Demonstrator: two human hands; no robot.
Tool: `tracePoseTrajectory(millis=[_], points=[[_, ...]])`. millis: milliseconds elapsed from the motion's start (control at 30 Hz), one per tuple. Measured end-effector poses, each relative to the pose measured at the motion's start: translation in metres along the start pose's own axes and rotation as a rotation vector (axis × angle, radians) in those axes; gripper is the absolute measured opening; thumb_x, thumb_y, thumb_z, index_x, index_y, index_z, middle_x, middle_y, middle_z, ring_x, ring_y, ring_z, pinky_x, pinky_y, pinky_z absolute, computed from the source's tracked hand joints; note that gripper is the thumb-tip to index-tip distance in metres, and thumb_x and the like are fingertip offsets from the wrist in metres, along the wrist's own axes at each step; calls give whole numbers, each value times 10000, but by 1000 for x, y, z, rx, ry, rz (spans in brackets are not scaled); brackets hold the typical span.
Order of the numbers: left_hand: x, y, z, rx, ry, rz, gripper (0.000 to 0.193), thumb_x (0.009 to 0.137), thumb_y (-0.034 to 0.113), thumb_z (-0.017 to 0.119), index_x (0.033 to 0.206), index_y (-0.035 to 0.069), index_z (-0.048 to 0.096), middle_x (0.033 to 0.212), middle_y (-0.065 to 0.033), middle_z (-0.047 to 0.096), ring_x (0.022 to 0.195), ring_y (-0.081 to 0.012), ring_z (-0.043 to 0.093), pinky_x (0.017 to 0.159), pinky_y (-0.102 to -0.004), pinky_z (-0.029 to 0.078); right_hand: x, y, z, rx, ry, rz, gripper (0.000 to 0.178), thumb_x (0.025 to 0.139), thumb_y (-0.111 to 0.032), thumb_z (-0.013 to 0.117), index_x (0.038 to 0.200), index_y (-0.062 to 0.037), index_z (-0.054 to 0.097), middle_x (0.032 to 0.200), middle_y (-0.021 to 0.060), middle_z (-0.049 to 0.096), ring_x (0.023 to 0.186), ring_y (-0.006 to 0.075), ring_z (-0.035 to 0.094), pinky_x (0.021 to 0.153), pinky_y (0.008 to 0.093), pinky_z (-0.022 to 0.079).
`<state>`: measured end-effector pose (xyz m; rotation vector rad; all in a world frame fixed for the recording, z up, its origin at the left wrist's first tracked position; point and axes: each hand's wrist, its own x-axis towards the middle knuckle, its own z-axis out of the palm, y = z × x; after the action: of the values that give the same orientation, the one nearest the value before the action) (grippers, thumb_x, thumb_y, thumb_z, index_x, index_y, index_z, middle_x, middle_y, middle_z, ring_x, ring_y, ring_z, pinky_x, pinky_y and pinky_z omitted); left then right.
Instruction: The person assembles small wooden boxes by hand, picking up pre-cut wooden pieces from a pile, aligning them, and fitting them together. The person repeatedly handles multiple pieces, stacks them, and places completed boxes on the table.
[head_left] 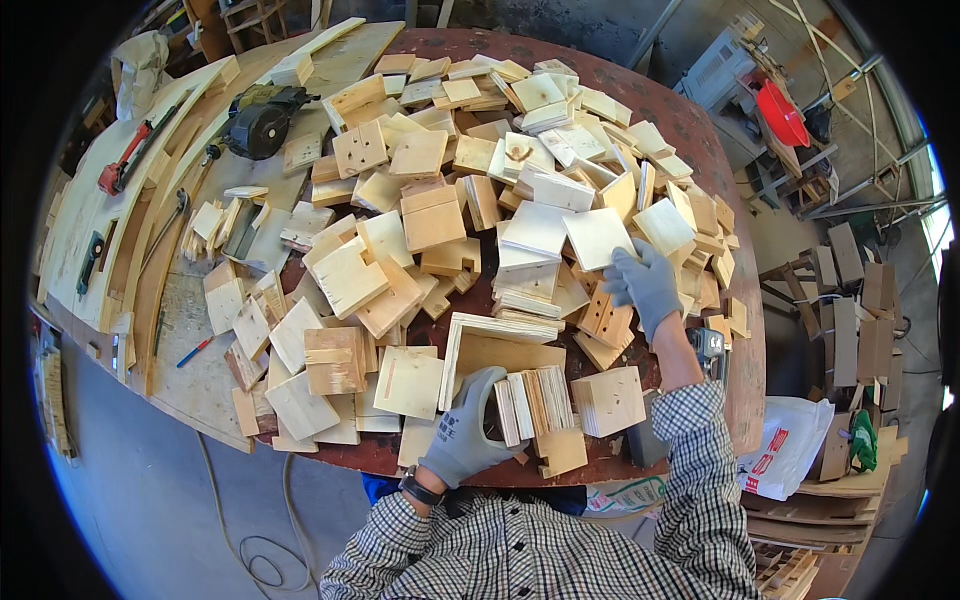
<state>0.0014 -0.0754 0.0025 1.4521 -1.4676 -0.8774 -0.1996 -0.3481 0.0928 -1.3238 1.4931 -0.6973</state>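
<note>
two hands, l hand (460,432) curled by blocks (538,402), r hand (646,284) fwd

I count one grey-gloved left hand (456,440), one grey-gloved right hand (643,283), one black-strapped wristwatch (421,488) and one dark red bench (655,82). The pale, square-cut wooden blocks (433,224) run to dozens, too overlapped for an exact number. I make out one black, round-bodied tool (262,125), one slim red-and-blue stick (194,352), one white plastic bag (790,445) and one crumpled green cloth (863,440).
</note>
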Motion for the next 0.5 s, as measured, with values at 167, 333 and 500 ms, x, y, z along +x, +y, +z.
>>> tracePoseTrajectory(millis=[167, 333, 500], points=[[2, 2, 1, -39, 3, 15, 1017, 717, 325, 950, 1524, 18, 413, 1473, -228, 507, 1384, -407, 514, 1171, -461, 444, 17, 23, -11, -931, 179, -304, 599, 980, -345, 679, 1479, -44, 540, 1027, 196, 772, 876, 354, 765, 818, 475, 601], [0, -4, 1, -26, 0, 14, 1026, 725, 342, 943, 1542, 31, 407, 1485, -233, 507, 1397, -424, 501, 1168, -470, 444, 16, -37, 17, -856, 247, -586, 480, 989, -404, 659, 1352, -90, 649, 982, 184, 776, 900, 329, 755, 831, 454, 575], [-2, -2, -1, -54, -8, -18, 1025, 724, 331, 941, 1549, 40, 406, 1514, -240, 496, 1409, -435, 490, 1177, -480, 431, 36, -92, 96, -743, -107, -806, 492, 981, -384, 668, 1386, -108, 627, 1117, 150, 735, 1006, 304, 718, 930, 417, 546]])
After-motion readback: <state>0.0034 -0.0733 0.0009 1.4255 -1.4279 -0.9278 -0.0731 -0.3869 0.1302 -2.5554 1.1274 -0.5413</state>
